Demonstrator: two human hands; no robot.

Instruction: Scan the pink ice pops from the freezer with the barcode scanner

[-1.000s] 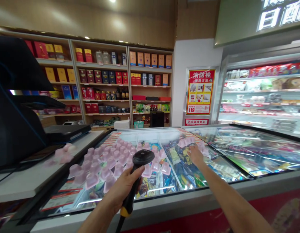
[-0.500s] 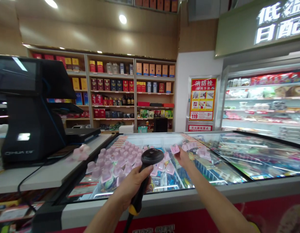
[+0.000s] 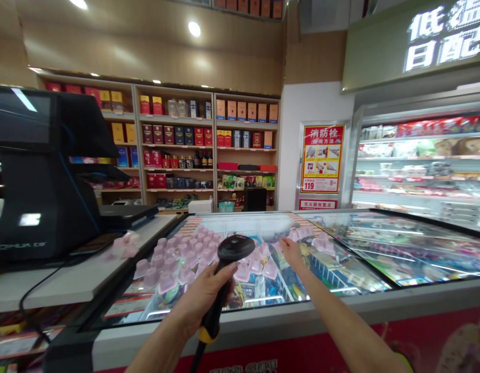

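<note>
My left hand point(image 3: 208, 290) is wrapped round the handle of a black barcode scanner point(image 3: 235, 247), its head pointing up and forward over the freezer's glass top. A cord runs down from the yellow-banded end of the handle. My right hand point(image 3: 291, 252) reaches over the glass with fingers curled together at a pale pink cup point(image 3: 277, 245); the hand partly hides it. Left of the scanner, many upturned pink cups point(image 3: 185, 254) cover the glass. A smaller group of pink cups point(image 3: 323, 242) stands right of my right hand.
On the left counter point(image 3: 80, 280) stand a black cash register point(image 3: 41, 191) and a blurred bunch of pink cups point(image 3: 125, 244). The chest freezer's front rim point(image 3: 294, 311) runs before me. Shelves of boxed goods point(image 3: 177, 135) and a lit fridge point(image 3: 418, 166) are behind.
My right hand has turned and lowered slightly, so the cup's printed pink face no longer shows. The scanner stays in my left hand. The view has shifted slightly.
</note>
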